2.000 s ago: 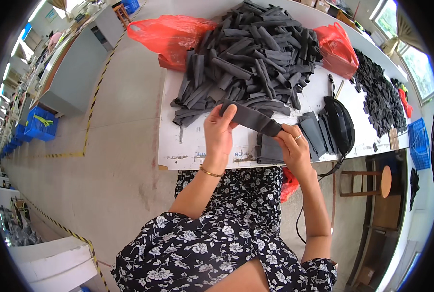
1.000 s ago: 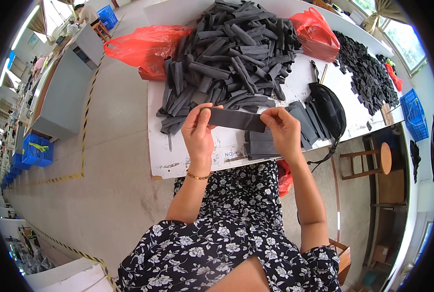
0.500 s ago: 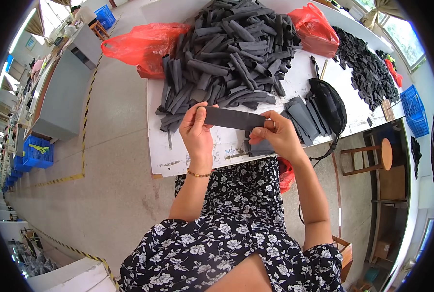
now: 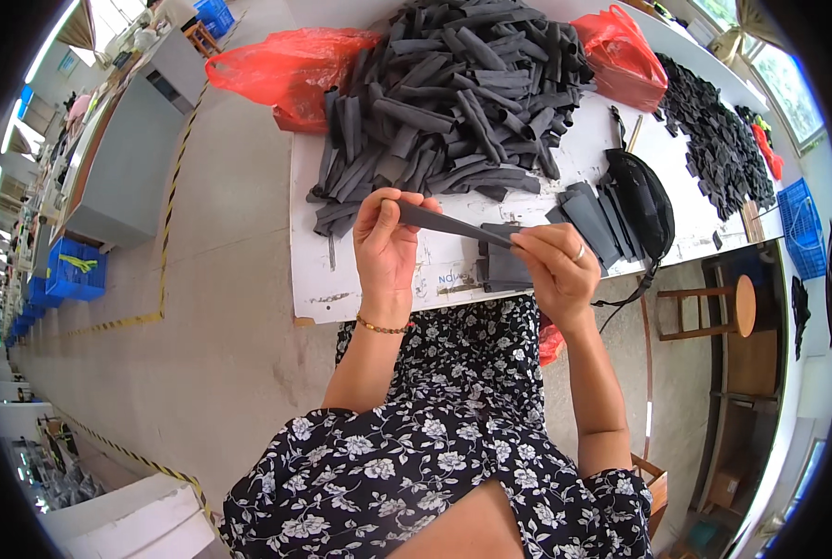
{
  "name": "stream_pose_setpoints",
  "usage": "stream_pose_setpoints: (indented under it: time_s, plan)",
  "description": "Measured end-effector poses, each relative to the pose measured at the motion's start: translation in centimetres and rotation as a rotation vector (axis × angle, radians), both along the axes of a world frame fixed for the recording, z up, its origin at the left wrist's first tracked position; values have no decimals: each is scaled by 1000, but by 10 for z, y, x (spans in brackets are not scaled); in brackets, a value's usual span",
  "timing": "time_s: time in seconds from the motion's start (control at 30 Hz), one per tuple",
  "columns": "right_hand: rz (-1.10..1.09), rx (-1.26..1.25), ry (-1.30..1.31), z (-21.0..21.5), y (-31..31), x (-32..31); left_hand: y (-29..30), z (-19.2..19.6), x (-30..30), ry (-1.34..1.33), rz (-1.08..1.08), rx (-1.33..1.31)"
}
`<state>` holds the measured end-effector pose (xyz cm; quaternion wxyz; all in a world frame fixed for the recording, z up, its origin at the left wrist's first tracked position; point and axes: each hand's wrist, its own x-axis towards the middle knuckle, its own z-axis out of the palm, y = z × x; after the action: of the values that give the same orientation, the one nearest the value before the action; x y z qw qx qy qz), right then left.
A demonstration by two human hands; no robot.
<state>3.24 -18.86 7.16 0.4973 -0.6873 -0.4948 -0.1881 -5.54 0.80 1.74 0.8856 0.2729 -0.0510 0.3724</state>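
A dark grey strip of fabric-like material (image 4: 453,224) is stretched between my two hands above the front of the white table (image 4: 360,279). My left hand (image 4: 388,240) pinches its left end between thumb and fingers. At the other end, my right hand (image 4: 556,265) grips it with thumb and fingertips. The strip is tilted nearly edge-on. Below it, close to my right hand, lies a small stack of flat grey strips (image 4: 501,268). Behind my hands rises a big heap of curled grey strips (image 4: 462,102).
Red plastic bags (image 4: 295,79) flank the heap. On the right lie more flat strips (image 4: 591,224), a black pouch with a strap (image 4: 641,205) and a pile of small black pieces (image 4: 714,140). A wooden stool (image 4: 744,306) and blue basket (image 4: 801,228) stand beyond the table's right side.
The strip has turned from showing its broad face to nearly edge-on. My right hand has rolled over and shifted slightly right, with its back now showing.
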Motion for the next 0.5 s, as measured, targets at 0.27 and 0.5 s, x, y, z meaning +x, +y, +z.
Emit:
stream_pose_setpoints:
  time_s: [0.27,0.5]
  plan:
    - [-114,4,645,-11,-26,53,11,-2,15,123,109,-43]
    - [-213,-328,1043,-84,-81,99,53,-39,1,577,472,203]
